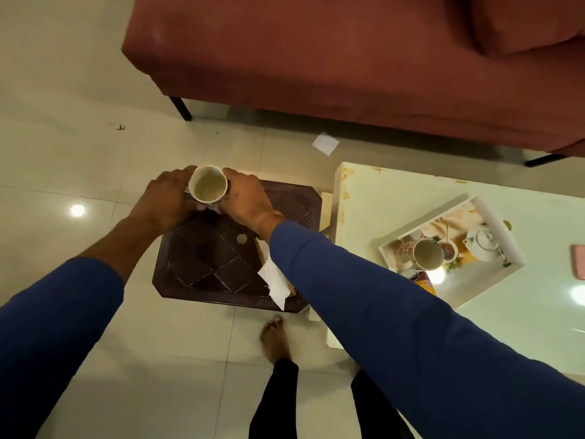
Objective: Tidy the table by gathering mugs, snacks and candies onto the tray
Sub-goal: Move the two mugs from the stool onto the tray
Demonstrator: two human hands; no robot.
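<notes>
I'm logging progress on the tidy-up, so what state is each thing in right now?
Mug: upright, looks empty, held between both hands over the dark side table.
Left hand: closed on the mug's side.
Right hand: closed on the mug's other side.
Second mug: upright, already on the tray.
Tissue: loose at the side table's edge.
Paper scrap: lying on the floor.
</notes>
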